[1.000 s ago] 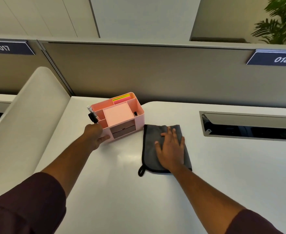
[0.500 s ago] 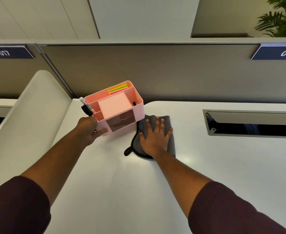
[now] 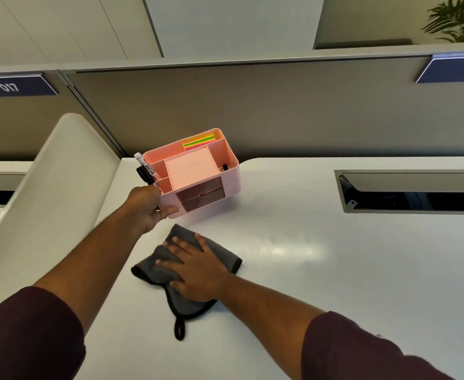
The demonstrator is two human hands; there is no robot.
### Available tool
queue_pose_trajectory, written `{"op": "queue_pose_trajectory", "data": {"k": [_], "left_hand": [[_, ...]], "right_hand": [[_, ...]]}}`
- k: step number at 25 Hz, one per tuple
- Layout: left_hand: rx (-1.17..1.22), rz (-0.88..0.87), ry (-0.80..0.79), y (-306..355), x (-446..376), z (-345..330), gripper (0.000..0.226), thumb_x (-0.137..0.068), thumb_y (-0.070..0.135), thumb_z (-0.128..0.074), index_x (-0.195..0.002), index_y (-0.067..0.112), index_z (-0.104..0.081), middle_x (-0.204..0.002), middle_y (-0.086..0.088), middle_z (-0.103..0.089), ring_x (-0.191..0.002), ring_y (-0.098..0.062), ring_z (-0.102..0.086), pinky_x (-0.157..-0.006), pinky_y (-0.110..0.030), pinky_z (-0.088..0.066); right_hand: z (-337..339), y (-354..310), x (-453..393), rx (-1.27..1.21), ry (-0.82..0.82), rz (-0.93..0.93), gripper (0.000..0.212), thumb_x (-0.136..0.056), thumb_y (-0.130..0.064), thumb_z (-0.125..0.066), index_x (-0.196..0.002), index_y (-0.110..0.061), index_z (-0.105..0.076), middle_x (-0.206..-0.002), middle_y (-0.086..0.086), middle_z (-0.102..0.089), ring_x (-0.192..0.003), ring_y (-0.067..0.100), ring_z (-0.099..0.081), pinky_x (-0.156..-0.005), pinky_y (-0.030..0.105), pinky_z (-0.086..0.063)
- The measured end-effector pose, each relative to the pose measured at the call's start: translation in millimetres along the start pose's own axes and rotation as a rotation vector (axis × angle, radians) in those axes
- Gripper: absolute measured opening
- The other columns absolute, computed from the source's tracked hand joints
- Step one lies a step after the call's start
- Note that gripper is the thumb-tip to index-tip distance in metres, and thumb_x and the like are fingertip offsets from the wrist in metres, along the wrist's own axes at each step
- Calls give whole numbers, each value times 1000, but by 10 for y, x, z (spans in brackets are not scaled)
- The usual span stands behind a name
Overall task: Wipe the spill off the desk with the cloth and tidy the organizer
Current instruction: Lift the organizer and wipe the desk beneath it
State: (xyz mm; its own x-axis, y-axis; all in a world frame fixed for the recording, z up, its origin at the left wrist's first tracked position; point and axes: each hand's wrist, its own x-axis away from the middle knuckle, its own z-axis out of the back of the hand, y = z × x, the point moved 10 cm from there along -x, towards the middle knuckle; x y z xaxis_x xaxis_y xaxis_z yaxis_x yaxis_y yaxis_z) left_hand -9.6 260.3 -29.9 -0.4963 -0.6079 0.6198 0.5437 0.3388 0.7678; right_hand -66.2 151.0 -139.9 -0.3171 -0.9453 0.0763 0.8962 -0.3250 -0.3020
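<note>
The left hand (image 3: 149,208) holds the pink organizer (image 3: 197,174) by its near left corner, with the thumb on the front and the fingers curled round the side. The organizer is tipped up, and it looks lifted off the white desk (image 3: 307,270). A white marker (image 3: 146,168) with small black writing sticks out of its left side; the letters are too small to read. Bright striped sticky notes (image 3: 200,141) sit in a back part of the box, and two little drawers (image 3: 201,195) show on the front.

The right hand (image 3: 195,266) lies flat on the gray cloth (image 3: 226,257), fingers spread out straight, pressing it onto the desk just in front of the organizer. The cloth is bunched up, and its black loop (image 3: 179,331) points toward the person.

A blue sign (image 3: 11,86) on the wall says 017. Another blue sign (image 3: 455,69) on the right is cut off and only shows "01".
</note>
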Motion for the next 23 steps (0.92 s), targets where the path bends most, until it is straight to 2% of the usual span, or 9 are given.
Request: {"op": "queue_pose_trajectory", "data": {"k": [2,5,7,9,11,15,18,20,23], "left_hand": [[-1,8,-7,-7,11,31,27,-101,11,-59,-126,22,-57,-124,-10,-64,-111,-33,-58,-65,-39,-62],[1,30,-1,-24,-18,165,26,-101,11,-59,-126,19,-58,-124,-12,-63,-107,-34,-58,-59,-38,-62],[-4,47,8,-65,-30,277,28,-101,11,-59,-128,19,-58,-124,-12,-61,-108,-36,-57,-55,-37,-62],[12,42,29,-68,-45,393,30,-101,9,-56,-129,19,-59,-123,-11,-61,-106,-35,-58,-52,-36,-62],[28,9,42,-46,-64,495,29,-101,7,-55,-127,19,-60,-120,-10,-63,-98,-31,-61,-53,-36,-63],[63,-4,42,-36,-62,576,28,-97,5,-60,-123,19,-62,-116,-11,-66,-105,-31,-62,-65,-39,-66],[48,15,34,-81,3,573,22,-97,5,-59,-117,15,-62,-107,-11,-66,-91,-29,-62,-49,-32,-61],[10,18,37,-119,46,566,23,-96,4,-61,-117,14,-60,-111,-14,-62,-93,-32,-60,-44,-30,-58],[-4,28,8,-190,159,449,29,-96,1,-61,-122,13,-59,-122,-17,-61,-107,-39,-58,-43,-31,-58]], "right_hand": [[33,177,324,3,69,-13,61,-100,-51,-44,-159,-38,-34,-174,-2,-21,-161,22,-13,-128,61,-5],[274,893,628,-1,225,-407,63,-99,-53,-38,-160,-35,-33,-173,-1,-24,-161,25,-16,-125,65,-15],[384,1196,488,20,220,-648,67,-101,-54,-34,-163,-31,-26,-174,4,-18,-162,29,-11,-126,66,-9],[449,1265,114,-34,219,-764,68,-102,-54,-33,-163,-28,-22,-174,8,-17,-162,32,-7,-125,68,-2],[467,1035,-321,-68,218,-686,67,-101,-55,-34,-162,-28,-25,-171,8,-25,-160,33,-15,-126,68,-2],[234,47,-805,36,114,-158,66,-99,-57,-41,-159,-36,-27,-170,4,-29,-158,31,-18,-127,63,-7],[28,-351,-419,22,68,70,55,-102,-46,-46,-155,-34,-40,-169,-2,-32,-159,22,-21,-127,58,-6],[109,-225,64,-179,198,-27,43,-100,-35,-47,-142,-35,-55,-158,-11,-50,-152,14,-37,-127,53,-16],[442,548,990,-507,564,-570,40,-95,-32,-43,-129,-30,-64,-132,-13,-68,-124,16,-62,-109,44,-43]]}}
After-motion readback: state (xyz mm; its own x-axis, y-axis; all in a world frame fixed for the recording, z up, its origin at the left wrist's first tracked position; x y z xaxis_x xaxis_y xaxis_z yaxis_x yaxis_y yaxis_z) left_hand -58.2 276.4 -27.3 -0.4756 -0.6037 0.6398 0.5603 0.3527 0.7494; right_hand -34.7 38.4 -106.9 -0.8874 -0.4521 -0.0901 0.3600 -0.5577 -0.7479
